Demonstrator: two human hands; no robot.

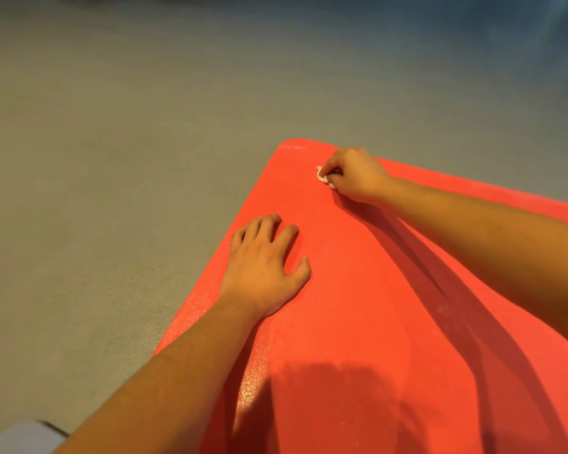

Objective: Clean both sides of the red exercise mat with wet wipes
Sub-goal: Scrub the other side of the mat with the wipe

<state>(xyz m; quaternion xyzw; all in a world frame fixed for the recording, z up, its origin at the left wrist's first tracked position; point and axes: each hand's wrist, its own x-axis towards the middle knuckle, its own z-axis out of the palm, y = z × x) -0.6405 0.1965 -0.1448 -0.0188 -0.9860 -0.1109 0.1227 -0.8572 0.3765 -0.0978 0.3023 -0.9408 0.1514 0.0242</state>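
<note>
Your mat [358, 290] lies flat on the floor [112, 158], red side up, with one rounded corner pointing away from you near the middle of the view. Its left edge runs from that corner down toward you. Its far edge runs off to the right, out of view.

Your left hand [266, 263] rests palm down on the mat, just inside the left edge. The fingers are spread and lightly bent at the tips, and it holds nothing.

Your right hand [354, 175] is near the far corner, knuckles up, fingers curled. It grips a crumpled white wipe [323, 176], which shows at the fingertips and touches the mat surface. Most of the wipe is hidden inside the hand.

The two hands are well apart, the right one farther from you than the left.

Shadows [440, 290] of both forearms fall across the mat on your side of the hands.

A grey shape [14, 437] sits at the lower left corner of the view; what it is cannot be told.
</note>
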